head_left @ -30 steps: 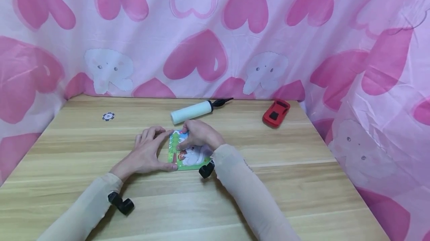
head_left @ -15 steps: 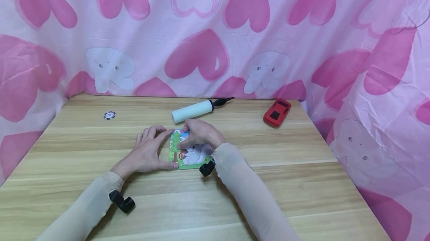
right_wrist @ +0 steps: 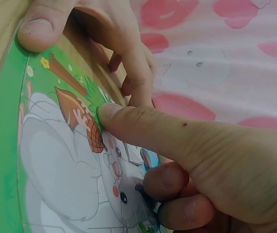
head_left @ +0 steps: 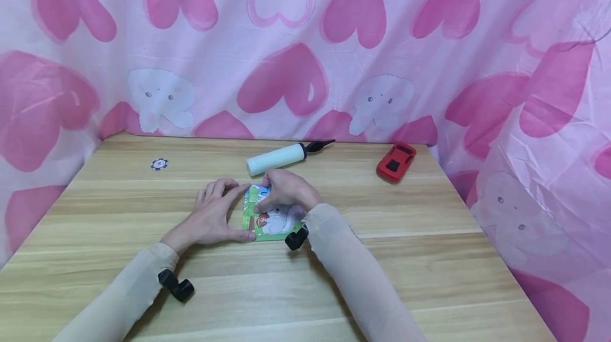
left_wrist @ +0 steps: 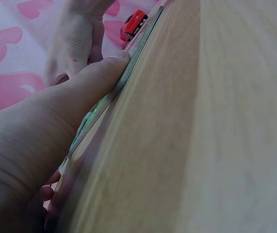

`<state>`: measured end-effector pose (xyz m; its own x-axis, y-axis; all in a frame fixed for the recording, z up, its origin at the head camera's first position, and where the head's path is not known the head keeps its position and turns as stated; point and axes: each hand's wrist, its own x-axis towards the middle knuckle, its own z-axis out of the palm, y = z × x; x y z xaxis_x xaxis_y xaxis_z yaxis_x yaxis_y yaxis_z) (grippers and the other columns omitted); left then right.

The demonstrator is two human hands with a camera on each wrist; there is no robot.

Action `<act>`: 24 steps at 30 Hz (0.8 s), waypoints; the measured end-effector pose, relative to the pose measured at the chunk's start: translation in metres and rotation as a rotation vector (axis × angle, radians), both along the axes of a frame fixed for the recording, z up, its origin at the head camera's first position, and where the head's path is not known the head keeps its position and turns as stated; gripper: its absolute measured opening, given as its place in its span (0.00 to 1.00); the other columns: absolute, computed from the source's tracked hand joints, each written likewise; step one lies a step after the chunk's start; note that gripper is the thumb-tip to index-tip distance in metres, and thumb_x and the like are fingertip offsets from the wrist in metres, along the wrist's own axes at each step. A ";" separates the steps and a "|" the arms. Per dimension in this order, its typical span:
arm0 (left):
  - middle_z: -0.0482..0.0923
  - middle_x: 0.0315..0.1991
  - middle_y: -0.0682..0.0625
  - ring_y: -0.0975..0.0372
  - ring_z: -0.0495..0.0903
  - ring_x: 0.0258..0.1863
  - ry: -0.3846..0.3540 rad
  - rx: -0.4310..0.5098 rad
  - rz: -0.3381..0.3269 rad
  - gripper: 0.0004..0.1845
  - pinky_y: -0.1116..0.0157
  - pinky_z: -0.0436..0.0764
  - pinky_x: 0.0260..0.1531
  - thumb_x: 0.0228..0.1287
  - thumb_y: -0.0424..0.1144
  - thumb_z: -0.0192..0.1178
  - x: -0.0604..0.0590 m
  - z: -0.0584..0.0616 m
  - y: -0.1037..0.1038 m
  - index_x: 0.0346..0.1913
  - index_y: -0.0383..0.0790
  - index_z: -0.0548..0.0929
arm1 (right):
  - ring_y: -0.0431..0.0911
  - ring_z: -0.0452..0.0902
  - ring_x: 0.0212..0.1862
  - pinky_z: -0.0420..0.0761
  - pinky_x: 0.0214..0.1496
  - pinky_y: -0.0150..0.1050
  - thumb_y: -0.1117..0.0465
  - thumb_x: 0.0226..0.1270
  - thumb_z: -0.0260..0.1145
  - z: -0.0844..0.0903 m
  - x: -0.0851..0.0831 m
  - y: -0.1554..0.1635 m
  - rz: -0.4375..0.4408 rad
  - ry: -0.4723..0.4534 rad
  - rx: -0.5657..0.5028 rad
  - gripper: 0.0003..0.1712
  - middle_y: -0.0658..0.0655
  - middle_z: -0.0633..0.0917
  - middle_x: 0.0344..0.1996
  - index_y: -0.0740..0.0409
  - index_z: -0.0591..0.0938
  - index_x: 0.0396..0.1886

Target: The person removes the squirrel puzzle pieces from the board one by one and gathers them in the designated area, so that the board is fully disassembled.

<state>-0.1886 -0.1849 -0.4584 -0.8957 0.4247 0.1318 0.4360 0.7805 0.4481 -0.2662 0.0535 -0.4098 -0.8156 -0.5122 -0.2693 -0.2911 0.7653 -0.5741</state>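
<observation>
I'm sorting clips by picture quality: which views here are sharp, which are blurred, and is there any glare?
Head view: even soft light, no glare, puzzle and both hands sharp, faint shadows under the sleeves. Left wrist view: left hand fills the near frame, soft and out of focus. Right wrist view: right hand very close, puzzle print fairly clear.

Both arms wear snug beige sleeves (head_left: 119, 299) to the wrist; a small black camera (head_left: 175, 285) rides each wrist.
</observation>
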 end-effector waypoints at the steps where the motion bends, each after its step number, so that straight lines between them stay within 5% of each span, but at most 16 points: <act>1: 0.62 0.77 0.38 0.42 0.60 0.75 -0.001 0.002 -0.002 0.70 0.40 0.60 0.67 0.46 0.81 0.78 0.000 0.000 0.000 0.87 0.46 0.67 | 0.43 0.82 0.46 0.81 0.53 0.39 0.46 0.58 0.91 0.000 0.000 0.000 -0.003 0.000 -0.002 0.32 0.49 0.87 0.44 0.50 0.81 0.52; 24: 0.62 0.78 0.38 0.42 0.60 0.75 -0.003 -0.003 -0.002 0.71 0.42 0.59 0.66 0.45 0.81 0.78 0.000 0.000 0.000 0.87 0.46 0.67 | 0.44 0.82 0.44 0.82 0.47 0.37 0.48 0.54 0.93 0.002 0.007 -0.004 -0.066 0.016 -0.003 0.32 0.51 0.86 0.42 0.53 0.81 0.48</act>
<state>-0.1882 -0.1846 -0.4583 -0.8952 0.4271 0.1276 0.4363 0.7807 0.4474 -0.2595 0.0494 -0.4073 -0.8517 -0.4580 -0.2544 -0.2493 0.7814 -0.5721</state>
